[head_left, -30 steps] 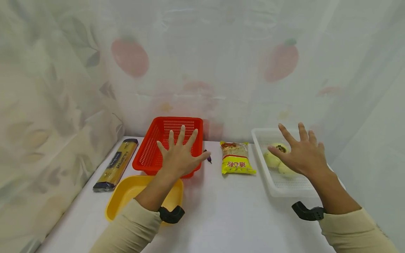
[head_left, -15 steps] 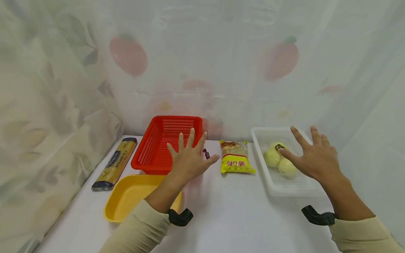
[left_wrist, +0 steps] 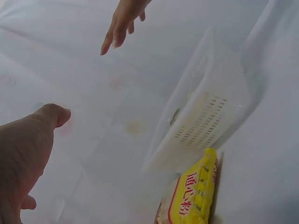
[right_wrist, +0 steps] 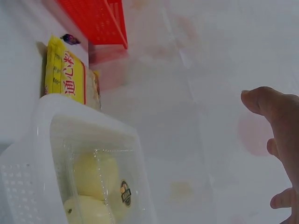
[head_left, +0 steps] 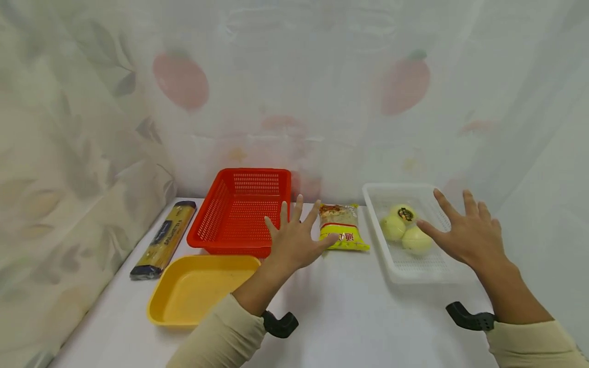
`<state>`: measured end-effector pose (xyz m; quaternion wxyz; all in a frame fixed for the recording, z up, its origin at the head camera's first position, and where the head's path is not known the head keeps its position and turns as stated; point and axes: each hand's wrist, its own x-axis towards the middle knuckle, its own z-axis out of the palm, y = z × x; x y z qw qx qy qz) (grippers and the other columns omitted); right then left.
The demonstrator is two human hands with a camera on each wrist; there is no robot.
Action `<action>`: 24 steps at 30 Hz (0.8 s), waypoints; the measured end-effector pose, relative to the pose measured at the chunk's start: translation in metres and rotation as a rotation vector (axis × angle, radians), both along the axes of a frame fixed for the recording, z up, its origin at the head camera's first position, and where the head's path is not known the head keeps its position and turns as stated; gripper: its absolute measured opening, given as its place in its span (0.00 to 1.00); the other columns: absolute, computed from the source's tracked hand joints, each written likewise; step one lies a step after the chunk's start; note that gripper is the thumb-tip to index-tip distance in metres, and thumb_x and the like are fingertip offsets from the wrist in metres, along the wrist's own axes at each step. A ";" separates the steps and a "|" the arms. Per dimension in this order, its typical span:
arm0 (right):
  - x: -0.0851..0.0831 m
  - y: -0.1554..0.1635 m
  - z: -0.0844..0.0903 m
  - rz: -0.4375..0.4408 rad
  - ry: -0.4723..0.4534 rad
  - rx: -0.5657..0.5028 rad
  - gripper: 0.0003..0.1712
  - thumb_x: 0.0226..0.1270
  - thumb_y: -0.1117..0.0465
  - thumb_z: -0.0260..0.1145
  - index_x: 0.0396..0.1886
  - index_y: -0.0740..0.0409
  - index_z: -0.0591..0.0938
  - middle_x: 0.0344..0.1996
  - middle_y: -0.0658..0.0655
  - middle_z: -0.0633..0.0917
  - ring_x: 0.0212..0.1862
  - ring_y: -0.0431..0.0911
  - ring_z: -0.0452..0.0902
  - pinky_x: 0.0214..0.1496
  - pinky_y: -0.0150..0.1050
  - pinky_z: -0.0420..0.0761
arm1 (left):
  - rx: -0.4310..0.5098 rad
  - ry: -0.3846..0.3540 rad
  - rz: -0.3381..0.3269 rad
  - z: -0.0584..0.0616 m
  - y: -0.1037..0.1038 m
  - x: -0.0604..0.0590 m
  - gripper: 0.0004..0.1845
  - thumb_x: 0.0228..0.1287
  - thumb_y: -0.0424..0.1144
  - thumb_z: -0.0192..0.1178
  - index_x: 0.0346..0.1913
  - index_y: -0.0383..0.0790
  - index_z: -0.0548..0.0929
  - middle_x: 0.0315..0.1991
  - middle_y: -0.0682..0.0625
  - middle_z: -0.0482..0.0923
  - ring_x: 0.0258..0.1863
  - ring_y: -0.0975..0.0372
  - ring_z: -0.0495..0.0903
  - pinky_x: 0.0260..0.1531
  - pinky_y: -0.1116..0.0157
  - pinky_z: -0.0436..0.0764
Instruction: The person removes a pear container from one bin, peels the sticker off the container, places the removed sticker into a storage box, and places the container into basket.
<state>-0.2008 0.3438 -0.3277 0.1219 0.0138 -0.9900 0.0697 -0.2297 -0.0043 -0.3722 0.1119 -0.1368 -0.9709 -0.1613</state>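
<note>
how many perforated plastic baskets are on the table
2: a red rectangular basket at the back left, behind the yellow plastic tray, and a white rectangular basket on the right, near the right hand.

L grip [head_left: 295, 243], R grip [head_left: 474, 239], both raised, splayed wide

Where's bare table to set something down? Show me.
Bare: the table nearer than the yellow bag, between the yellow tray and white basket. Crowded: the left, where spaghetti pack, red basket and yellow tray sit close.

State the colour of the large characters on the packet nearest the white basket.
Red, against yellow, on the packet; clearest in the left wrist view.
</note>
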 end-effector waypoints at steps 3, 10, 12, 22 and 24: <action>0.000 0.005 -0.003 -0.007 -0.006 -0.010 0.50 0.63 0.27 0.50 0.78 0.38 0.43 0.71 0.78 0.42 0.64 0.81 0.42 0.51 0.77 0.49 | -0.003 -0.018 -0.012 -0.005 0.009 -0.001 0.46 0.55 0.79 0.40 0.76 0.66 0.50 0.77 0.48 0.40 0.73 0.43 0.38 0.56 0.28 0.36; -0.001 0.014 -0.011 -0.015 0.007 -0.005 0.51 0.63 0.27 0.50 0.78 0.40 0.44 0.70 0.79 0.44 0.63 0.82 0.44 0.52 0.78 0.49 | 0.014 -0.033 -0.041 -0.013 0.028 -0.002 0.46 0.55 0.79 0.38 0.76 0.65 0.54 0.77 0.49 0.42 0.72 0.42 0.43 0.58 0.29 0.39; -0.002 0.016 -0.013 -0.021 0.015 -0.012 0.51 0.63 0.27 0.51 0.78 0.40 0.44 0.70 0.79 0.44 0.63 0.82 0.44 0.53 0.78 0.48 | 0.029 -0.032 -0.050 -0.017 0.033 -0.001 0.45 0.56 0.78 0.40 0.75 0.63 0.56 0.77 0.48 0.43 0.72 0.42 0.45 0.58 0.30 0.41; -0.002 0.021 -0.021 -0.044 0.045 -0.030 0.51 0.63 0.28 0.52 0.78 0.43 0.47 0.70 0.79 0.47 0.63 0.82 0.45 0.54 0.78 0.49 | 0.116 -0.057 -0.102 -0.037 0.056 0.001 0.45 0.55 0.77 0.45 0.75 0.63 0.58 0.74 0.49 0.52 0.72 0.47 0.44 0.58 0.30 0.43; -0.003 0.022 -0.023 -0.046 0.048 -0.033 0.51 0.63 0.28 0.52 0.78 0.43 0.47 0.69 0.79 0.47 0.63 0.81 0.46 0.54 0.78 0.50 | 0.137 -0.058 -0.110 -0.040 0.061 0.001 0.45 0.55 0.77 0.46 0.74 0.63 0.59 0.74 0.49 0.52 0.72 0.49 0.44 0.58 0.30 0.45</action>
